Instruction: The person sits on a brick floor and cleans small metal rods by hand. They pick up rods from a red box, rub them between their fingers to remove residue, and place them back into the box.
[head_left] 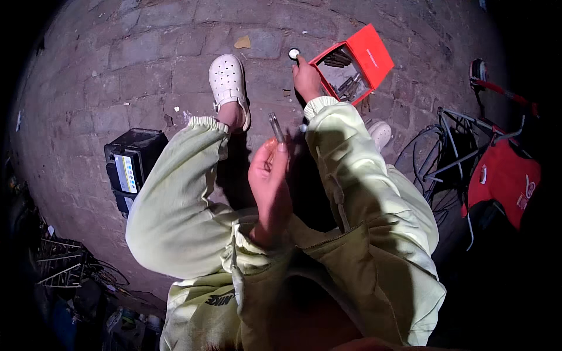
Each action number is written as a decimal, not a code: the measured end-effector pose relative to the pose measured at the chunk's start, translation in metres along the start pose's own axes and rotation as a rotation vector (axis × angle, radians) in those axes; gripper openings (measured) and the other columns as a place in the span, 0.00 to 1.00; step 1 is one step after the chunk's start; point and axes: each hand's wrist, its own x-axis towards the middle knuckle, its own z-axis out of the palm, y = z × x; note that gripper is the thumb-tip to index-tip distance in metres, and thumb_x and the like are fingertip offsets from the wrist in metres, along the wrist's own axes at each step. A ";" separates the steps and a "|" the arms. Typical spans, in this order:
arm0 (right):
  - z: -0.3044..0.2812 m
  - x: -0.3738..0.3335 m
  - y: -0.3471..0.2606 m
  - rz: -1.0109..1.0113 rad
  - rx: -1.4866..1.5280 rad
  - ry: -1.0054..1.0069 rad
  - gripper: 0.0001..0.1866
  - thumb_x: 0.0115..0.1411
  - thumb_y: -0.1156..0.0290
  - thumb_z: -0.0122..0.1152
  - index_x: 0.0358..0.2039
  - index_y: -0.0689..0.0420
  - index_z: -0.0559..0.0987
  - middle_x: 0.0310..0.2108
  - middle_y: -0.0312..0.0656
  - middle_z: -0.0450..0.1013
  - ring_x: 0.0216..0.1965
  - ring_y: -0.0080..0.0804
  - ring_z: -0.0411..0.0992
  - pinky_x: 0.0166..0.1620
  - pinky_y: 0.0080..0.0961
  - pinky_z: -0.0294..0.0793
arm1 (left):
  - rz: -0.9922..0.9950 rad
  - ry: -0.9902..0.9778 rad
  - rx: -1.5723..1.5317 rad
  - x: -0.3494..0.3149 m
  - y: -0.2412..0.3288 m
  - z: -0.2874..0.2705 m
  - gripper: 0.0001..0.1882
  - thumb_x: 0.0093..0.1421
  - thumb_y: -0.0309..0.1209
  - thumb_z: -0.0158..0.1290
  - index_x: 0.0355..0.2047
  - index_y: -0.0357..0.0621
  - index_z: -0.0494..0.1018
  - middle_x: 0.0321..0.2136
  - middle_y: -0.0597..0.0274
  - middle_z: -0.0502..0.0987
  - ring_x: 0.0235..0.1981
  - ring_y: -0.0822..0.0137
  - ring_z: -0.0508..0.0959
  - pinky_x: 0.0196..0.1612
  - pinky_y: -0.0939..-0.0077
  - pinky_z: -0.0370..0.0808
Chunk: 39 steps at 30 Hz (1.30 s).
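Note:
My left hand (pixel 270 181) is raised in front of my lap. Between its thumb and fingers it pinches a short, slim silvery rod (pixel 276 126), upright with its free end pointing away from me. Farther off, my right hand (pixel 307 81) is beside the near left edge of an open red box (pixel 373 55). Its fingertips meet a small round white thing with a dark rim (pixel 294 54); part of the grip is hidden. Inside the box lie several loose metal pieces (pixel 349 86) and a bunch of dark slender ones (pixel 338 58).
Brick paving (pixel 146 64) spreads around my white clogs (pixel 227 79). A black case with a bright label (pixel 136 158) stands left of my knee. To the right are a red folding seat (pixel 506 181) and dark cables (pixel 421 152). A wire rack (pixel 60 260) sits at lower left.

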 end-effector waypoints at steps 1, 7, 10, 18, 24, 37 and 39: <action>0.004 0.008 0.002 0.017 -0.067 -0.077 0.20 0.59 0.62 0.53 0.51 0.53 0.71 0.24 0.52 0.74 0.27 0.52 0.74 0.30 0.47 0.71 | 0.005 0.009 -0.003 0.004 -0.001 0.001 0.11 0.62 0.32 0.50 0.39 0.36 0.74 0.26 0.71 0.71 0.22 0.83 0.59 0.26 0.88 0.56; 0.025 0.031 0.011 0.017 -0.313 -0.173 0.22 0.60 0.63 0.51 0.52 0.57 0.67 0.19 0.49 0.74 0.23 0.47 0.75 0.25 0.43 0.71 | -0.064 0.077 -0.025 0.020 -0.013 -0.003 0.11 0.61 0.31 0.53 0.41 0.38 0.74 0.29 0.71 0.75 0.29 0.85 0.68 0.32 0.92 0.61; 0.030 0.031 0.020 -0.100 -0.378 -0.078 0.14 0.59 0.66 0.51 0.43 0.57 0.73 0.19 0.47 0.74 0.24 0.43 0.75 0.24 0.39 0.71 | -0.076 0.090 -0.004 0.023 -0.014 -0.002 0.11 0.61 0.31 0.53 0.41 0.38 0.74 0.28 0.72 0.75 0.27 0.85 0.67 0.30 0.93 0.60; 0.027 0.016 0.011 -0.115 -0.172 0.059 0.10 0.53 0.62 0.60 0.31 0.54 0.79 0.22 0.48 0.74 0.25 0.46 0.74 0.27 0.41 0.71 | -0.053 0.097 -0.037 0.025 -0.014 0.001 0.11 0.61 0.31 0.52 0.40 0.38 0.74 0.28 0.69 0.74 0.22 0.84 0.60 0.25 0.90 0.56; 0.025 0.012 0.006 0.418 0.976 0.100 0.15 0.60 0.59 0.56 0.34 0.59 0.81 0.21 0.35 0.74 0.20 0.18 0.67 0.24 0.18 0.63 | -0.070 0.055 -0.034 0.024 -0.008 -0.005 0.11 0.61 0.30 0.53 0.41 0.38 0.73 0.30 0.72 0.75 0.27 0.86 0.66 0.30 0.93 0.60; -0.265 -0.144 -0.159 -0.060 1.379 0.004 0.31 0.69 0.52 0.30 0.44 0.68 0.74 0.31 0.40 0.70 0.25 0.18 0.60 0.30 0.16 0.61 | 0.245 -0.177 0.114 -0.036 0.038 -0.001 0.09 0.57 0.25 0.56 0.37 0.34 0.72 0.30 0.68 0.73 0.31 0.81 0.71 0.38 0.88 0.68; -0.286 -0.166 -0.172 -0.309 1.060 0.195 0.25 0.69 0.57 0.36 0.40 0.64 0.78 0.32 0.42 0.71 0.30 0.23 0.66 0.34 0.19 0.65 | 0.325 -0.130 0.290 -0.056 0.053 -0.001 0.08 0.55 0.24 0.58 0.34 0.33 0.72 0.26 0.71 0.72 0.29 0.83 0.68 0.33 0.90 0.64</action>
